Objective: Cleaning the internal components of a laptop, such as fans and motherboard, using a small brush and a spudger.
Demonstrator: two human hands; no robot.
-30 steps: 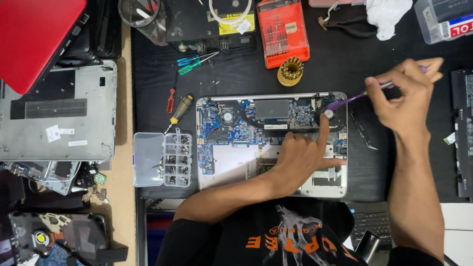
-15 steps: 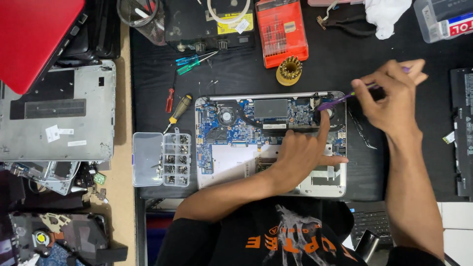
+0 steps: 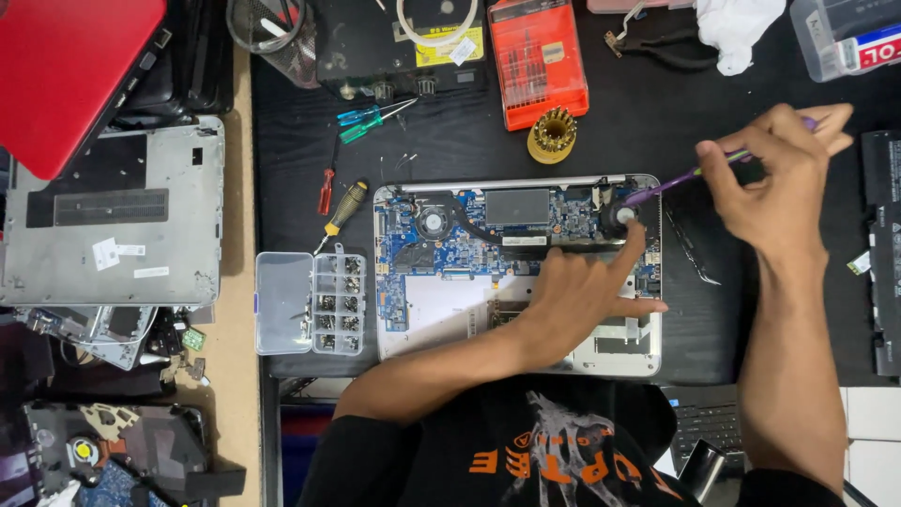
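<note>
Clearly, my right hand [image 3: 784,178] pinched the purple tool [image 3: 680,178], its shaft slanting down-left to the opened laptop [image 3: 516,272] at centre frame; my left hand [image 3: 582,282], fingers spread, pressed flat just below the tip.

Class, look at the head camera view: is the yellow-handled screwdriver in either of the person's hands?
No. The yellow-handled screwdriver lies on the black mat left of the opened laptop, while the right hand holds a purple tool.
</note>
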